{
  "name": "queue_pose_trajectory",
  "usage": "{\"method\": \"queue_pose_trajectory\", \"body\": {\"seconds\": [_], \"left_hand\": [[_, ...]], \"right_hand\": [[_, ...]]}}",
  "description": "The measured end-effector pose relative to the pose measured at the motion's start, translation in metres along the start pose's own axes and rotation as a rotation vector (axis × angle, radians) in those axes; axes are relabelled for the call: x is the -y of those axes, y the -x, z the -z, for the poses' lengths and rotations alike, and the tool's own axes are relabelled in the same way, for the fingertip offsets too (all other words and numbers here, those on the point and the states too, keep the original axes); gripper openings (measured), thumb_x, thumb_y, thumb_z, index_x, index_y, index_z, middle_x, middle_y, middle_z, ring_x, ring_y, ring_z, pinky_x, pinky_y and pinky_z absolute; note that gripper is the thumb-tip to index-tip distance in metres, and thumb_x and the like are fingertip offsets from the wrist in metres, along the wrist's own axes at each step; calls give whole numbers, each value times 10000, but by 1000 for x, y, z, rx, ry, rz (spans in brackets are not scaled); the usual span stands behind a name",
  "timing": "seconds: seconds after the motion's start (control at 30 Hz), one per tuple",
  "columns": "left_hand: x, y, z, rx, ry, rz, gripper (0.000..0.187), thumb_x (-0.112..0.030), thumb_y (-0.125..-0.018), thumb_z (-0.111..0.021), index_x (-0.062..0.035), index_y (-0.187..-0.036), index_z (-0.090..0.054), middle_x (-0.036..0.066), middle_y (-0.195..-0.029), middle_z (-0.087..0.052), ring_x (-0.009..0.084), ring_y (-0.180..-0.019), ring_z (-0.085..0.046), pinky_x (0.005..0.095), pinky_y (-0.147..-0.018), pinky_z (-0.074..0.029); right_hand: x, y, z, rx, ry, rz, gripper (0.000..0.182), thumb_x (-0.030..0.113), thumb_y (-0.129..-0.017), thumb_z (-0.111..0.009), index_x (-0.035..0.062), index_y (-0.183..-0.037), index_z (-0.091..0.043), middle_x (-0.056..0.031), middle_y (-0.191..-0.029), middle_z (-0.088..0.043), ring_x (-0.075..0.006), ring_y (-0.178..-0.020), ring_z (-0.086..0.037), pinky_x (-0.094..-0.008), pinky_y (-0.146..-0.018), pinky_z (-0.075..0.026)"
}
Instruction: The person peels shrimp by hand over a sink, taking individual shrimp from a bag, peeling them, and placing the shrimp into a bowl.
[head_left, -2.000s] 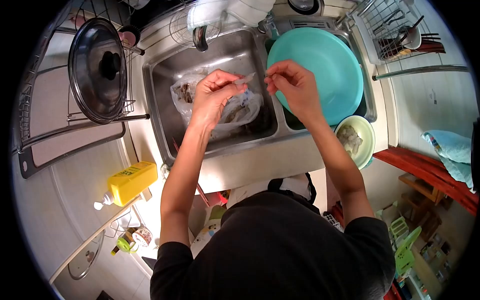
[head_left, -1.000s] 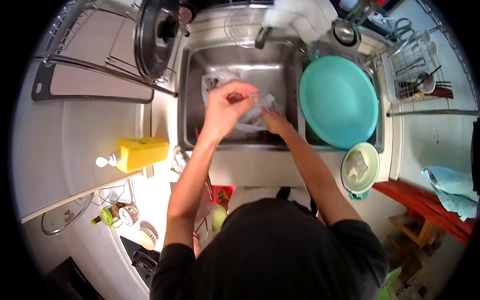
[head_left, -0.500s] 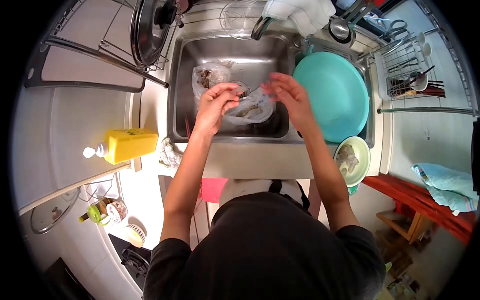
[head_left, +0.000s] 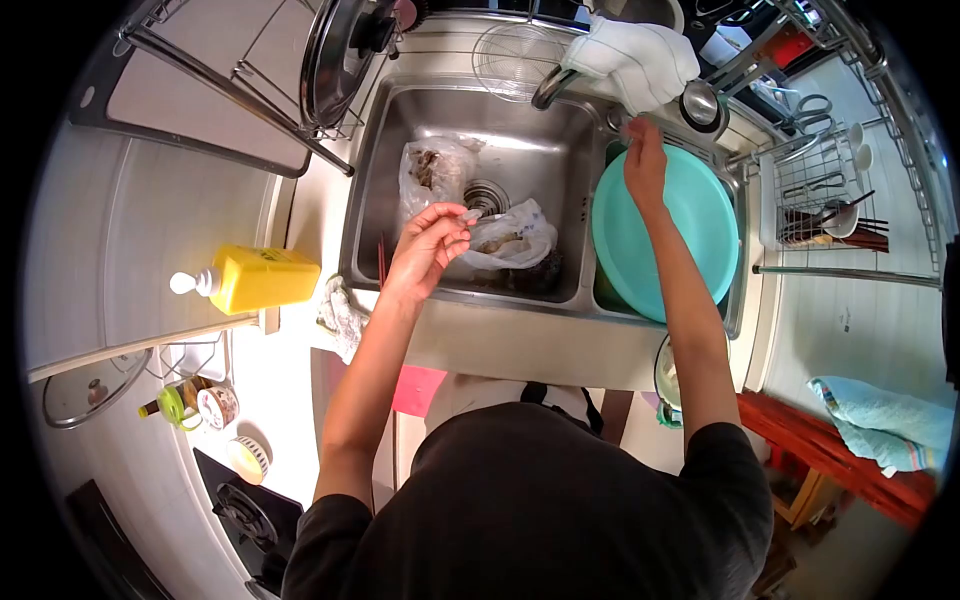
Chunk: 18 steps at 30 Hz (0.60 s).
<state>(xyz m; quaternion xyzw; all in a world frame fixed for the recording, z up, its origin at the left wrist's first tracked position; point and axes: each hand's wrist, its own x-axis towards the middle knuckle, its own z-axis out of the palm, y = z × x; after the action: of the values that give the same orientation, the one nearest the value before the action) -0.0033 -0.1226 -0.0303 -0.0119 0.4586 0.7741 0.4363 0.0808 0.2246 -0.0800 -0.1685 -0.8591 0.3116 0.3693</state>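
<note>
Over the left basin of the steel sink (head_left: 375,165), my left hand (head_left: 428,252) is closed in a pinch on a small pale piece (head_left: 469,216). Below it in the basin lie a plastic bag with brown scraps (head_left: 432,172) and a second plastic bag (head_left: 512,240), beside the drain (head_left: 487,198). My right hand (head_left: 645,165) is raised near the tap, at the upper left edge of the turquoise basin (head_left: 690,225); its fingertips are blurred, and I cannot make out what is between them. My right forearm partly hides a pale bowl (head_left: 664,372) on the counter's front edge.
A white cloth (head_left: 635,62) hangs over the tap (head_left: 552,90), beside a wire strainer (head_left: 515,60). To the left are a yellow bottle (head_left: 265,280) and a rack with a lid (head_left: 340,65). A utensil rack (head_left: 815,190) stands right, above a blue towel (head_left: 880,415).
My right hand has moved up and right, from over the left basin to near the tap. My left hand remains over the left basin. The view has shifted slightly.
</note>
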Motion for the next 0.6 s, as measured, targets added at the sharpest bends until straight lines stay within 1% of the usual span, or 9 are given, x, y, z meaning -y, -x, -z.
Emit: {"method": "queue_pose_trajectory", "body": {"seconds": [0.07, 0.1, 0.17, 0.23, 0.27, 0.33, 0.47, 0.57, 0.6], "left_hand": [[2, -6, -1, -11, 0, -3, 179, 23, -798, -530, -24, -968, -558, 108, -891, -617, 118, -691, -599, 241, -636, -522], [0, -6, 0, -25, -14, 2, 182, 25, -797, -530, -22, -970, -560, 108, -891, -618, 115, -691, -600, 239, -631, -521], [1, -9, -1, -22, -10, 3, 172, 11, -802, -546, -20, -969, -572, 99, -884, -623, 103, -691, -595, 230, -631, -517], [1, -14, -5, -12, -10, 4, 163, -3, -806, -563, -19, -967, -583, 89, -878, -628, 91, -692, -590, 221, -632, -513], [0, -15, -6, -9, -18, 12, 172, -11, -809, -570, -21, -981, -585, 90, -890, -631, 91, -691, -589, 221, -631, -513], [-1, -20, -7, -6, -26, 19, 183, -20, -812, -577, -24, -995, -588, 91, -902, -634, 90, -690, -589, 220, -629, -514], [-5, -53, -14, -13, -79, 14, 209, -35, -823, -580, -46, -1031, -599, 86, -923, -646, 77, -704, -581, 214, -638, -498], [-16, -91, -36, -4, -131, -16, 209, -39, -822, -584, -59, -1028, -607, 73, -942, -647, 80, -732, -581, 219, -659, -488], [-19, -102, -45, 25, -158, -27, 205, -41, -820, -587, -62, -1022, -609, 65, -958, -644, 90, -753, -585, 227, -674, -487]], "right_hand": [[8, 2, -7, -11, 340, 348, 313, -11, -838, -452, -1, -1147, -504, -180, -984, -608, -320, -916, -609, -336, -799, -459], [20, 3, -18, -17, 335, 347, 313, -11, -838, -452, -1, -1147, -504, -180, -984, -608, -320, -916, -609, -336, -799, -459], [50, 5, -47, 278, 48, 16, 255, 50, -857, -510, -20, -1099, -552, -141, -844, -652, -270, -793, -649, -310, -741, -483], [62, -2, -68, 276, -485, -333, 201, 119, -847, -577, -22, -989, -601, -100, -761, -663, -214, -749, -658, -287, -677, -492], [69, -5, -77, 275, -488, -337, 201, 119, -847, -577, -22, -989, -601, -100, -761, -663, -214, -749, -658, -287, -677, -492], [89, -18, -88, 267, -895, -703, 191, 173, -832, -615, 2, -918, -611, -88, -816, -664, -167, -712, -638, -257, -642, -482], [103, -28, -99, 275, -894, -740, 177, 207, -797, -653, 62, -890, -613, -58, -843, -662, -150, -664, -608, -265, -650, -466], [91, -18, -93, 422, -841, -540, 210, 228, -781, -659, 48, -884, -620, -48, -845, -656, -155, -631, -583, -301, -640, -462], [57, -3, -88, 438, -437, -363, 171, 212, -786, -635, 63, -870, -637, -91, -833, -654, -221, -717, -606, -362, -662, -472]]}}
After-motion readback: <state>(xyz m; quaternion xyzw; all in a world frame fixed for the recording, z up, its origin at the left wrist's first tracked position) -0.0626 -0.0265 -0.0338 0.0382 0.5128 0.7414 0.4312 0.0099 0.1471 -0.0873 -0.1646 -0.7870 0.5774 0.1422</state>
